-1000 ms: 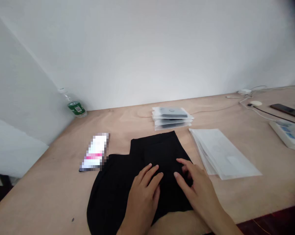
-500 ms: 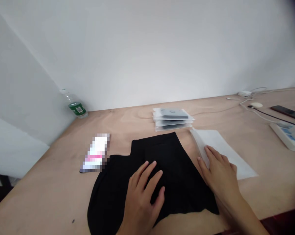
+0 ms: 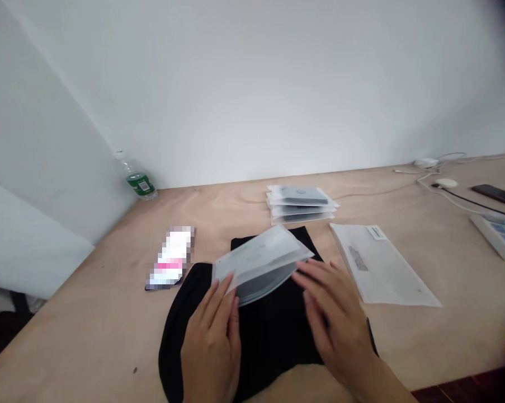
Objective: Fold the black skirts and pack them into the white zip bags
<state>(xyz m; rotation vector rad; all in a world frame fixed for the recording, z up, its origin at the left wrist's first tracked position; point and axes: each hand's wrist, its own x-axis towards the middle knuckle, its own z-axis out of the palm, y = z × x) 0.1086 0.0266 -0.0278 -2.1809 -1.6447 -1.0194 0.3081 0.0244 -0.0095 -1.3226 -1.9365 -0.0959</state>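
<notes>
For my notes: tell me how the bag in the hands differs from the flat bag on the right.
The held bag is raised and bowed over the black cloth; the flat bag lies flat on the table. The held bag shows something grey inside; the flat bag looks thin and pale. The flat bag shows a barcode and label; the held bag shows neither. Both are translucent.

We note a plywood table set against a white wall. At its far left corner stands a plastic water bottle with a green label. We record a pixelated flat item, not identifiable, lying left of centre. At rear centre sits a stack of translucent packets. Front right of it lies a white sleeve with printed labels. At far right we find a power strip, a dark phone, a white charger and cables.
</notes>
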